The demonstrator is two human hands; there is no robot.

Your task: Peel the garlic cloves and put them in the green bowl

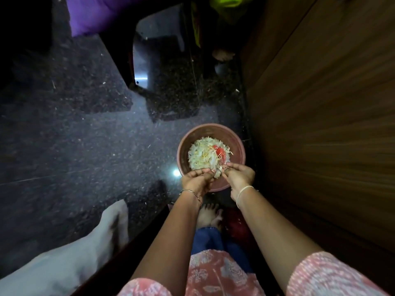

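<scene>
Dim room with a dark speckled stone floor that lies open to the left and a wooden panel along the right. A pink bowl beside the panel holds heaped peels. At its near rim, the left hand and right hand pinch a garlic bit, too small to make out.

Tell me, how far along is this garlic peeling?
Done: a heap of papery skins fills the pink bowl, so much peeling looks finished. In hand: the right hand pinches a small piece over the near rim, the left hand curled beside it; what it holds is hidden. Left: no green bowl or peeled cloves show, so the remainder cannot be judged.
</scene>
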